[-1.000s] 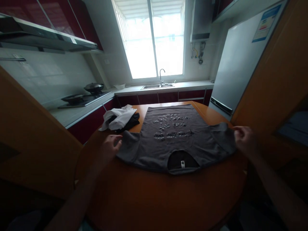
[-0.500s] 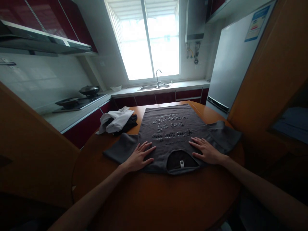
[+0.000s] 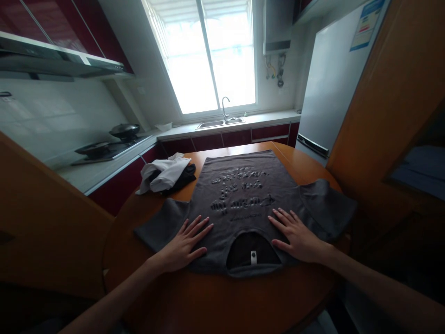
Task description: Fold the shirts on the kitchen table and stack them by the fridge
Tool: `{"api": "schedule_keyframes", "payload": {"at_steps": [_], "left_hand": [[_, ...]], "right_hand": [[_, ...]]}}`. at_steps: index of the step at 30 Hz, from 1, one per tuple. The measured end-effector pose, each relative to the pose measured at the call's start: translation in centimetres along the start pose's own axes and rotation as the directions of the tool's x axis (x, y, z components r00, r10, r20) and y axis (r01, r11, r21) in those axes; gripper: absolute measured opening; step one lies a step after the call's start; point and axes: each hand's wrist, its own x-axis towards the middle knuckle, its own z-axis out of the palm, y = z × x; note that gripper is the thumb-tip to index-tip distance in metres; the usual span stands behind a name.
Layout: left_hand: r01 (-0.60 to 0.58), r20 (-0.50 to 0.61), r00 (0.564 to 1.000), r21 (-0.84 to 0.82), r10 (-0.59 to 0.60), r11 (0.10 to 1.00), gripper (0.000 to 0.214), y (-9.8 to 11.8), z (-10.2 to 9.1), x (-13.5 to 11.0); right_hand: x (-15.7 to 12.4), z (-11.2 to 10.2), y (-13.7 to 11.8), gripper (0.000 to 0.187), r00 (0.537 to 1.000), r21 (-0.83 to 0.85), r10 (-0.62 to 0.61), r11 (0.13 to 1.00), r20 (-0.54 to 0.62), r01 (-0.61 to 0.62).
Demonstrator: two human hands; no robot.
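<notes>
The grey shirt (image 3: 245,222) lies spread on the wooden surface (image 3: 222,306), its hem close to the far edge and its neck opening (image 3: 239,248) toward the near edge, so its long axis runs straight away from the person. Both hands are open, palms down with fingers spread, gripping nothing: the left hand (image 3: 184,246) rests on the shoulder nearer the left edge, the right hand (image 3: 295,236) on the shoulder nearer the right edge, with the neck opening between the 2. The right hand is closer to that opening, its thumb just beside it. From both hands, most of the shirt stretches forward to the far edge, and 1 sleeve angles outward on each side, the left sleeve (image 3: 162,222) toward the left edge, the right sleeve (image 3: 328,204) toward the right edge. A white cloth (image 3: 170,170) lies over a black cloth (image 3: 186,178) near the far left edge.
</notes>
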Motion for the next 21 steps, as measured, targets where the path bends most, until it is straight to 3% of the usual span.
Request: {"api": "schedule_keyframes", "payload": {"at_steps": [6, 9, 12, 15, 18, 21], "left_hand": [[-0.041, -0.072, 0.997, -0.015, 0.040, 0.999, 0.074, 5.2, -1.3, 1.1], [-0.129, -0.024, 0.991, -0.041, 0.128, 0.991, 0.076, 8.0, -0.7, 1.9], [-0.162, 0.034, 0.986, -0.067, 0.164, 0.984, 0.074, 8.8, -0.7, 2.2], [-0.124, -0.012, 0.992, -0.070, 0.124, 0.990, 0.069, 6.7, -1.8, 3.0], [-0.029, -0.146, 0.989, -0.034, 0.024, 0.999, 0.059, 2.0, -2.4, 4.8], [0.171, -0.259, 0.951, -0.027, -0.172, 0.985, 0.060, -3.5, -1.7, 5.9]], "right_hand": [[0.7, -0.9, -3.5, 0.066, 0.998, 0.021, -0.057, 0.998, -0.004, 0.057], [0.4, -0.5, -5.0, 0.067, 0.991, 0.056, -0.120, 0.992, 0.057, 0.117], [0.3, -0.4, -5.2, 0.069, 0.990, 0.086, -0.117, 0.990, 0.079, 0.110], [1.6, -1.5, -3.4, 0.068, 0.997, 0.085, -0.075, 0.994, 0.033, 0.072], [3.8, -3.2, 1.0, 0.066, 0.994, 0.011, 0.078, 0.997, -0.078, -0.077], [4.7, -3.9, 7.1, 0.065, 0.914, -0.079, 0.322, 0.933, -0.245, -0.350]]}}
